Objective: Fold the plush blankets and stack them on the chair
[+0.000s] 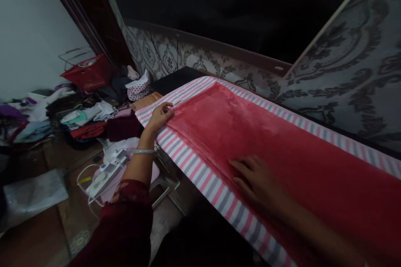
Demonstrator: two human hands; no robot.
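Note:
A long red cloth (213,121) lies spread lengthwise over an ironing board (200,175) with a pink, grey and white striped cover. My left hand (160,116) is at the cloth's near-left corner, thumb and fingers closed on its edge. A bracelet circles that wrist. Flat on the red cloth near the board's front edge rests my right hand (255,177), its fingers apart and nothing in them. Light creases show in the cloth between the far corner and the middle.
A large dark screen (234,12) hangs on the patterned wall behind the board. Left on the floor are piles of folded clothes (90,121), a red basket (86,73) and a plastic bag (36,194). A white power strip (106,173) with a cable sits on a pink stool.

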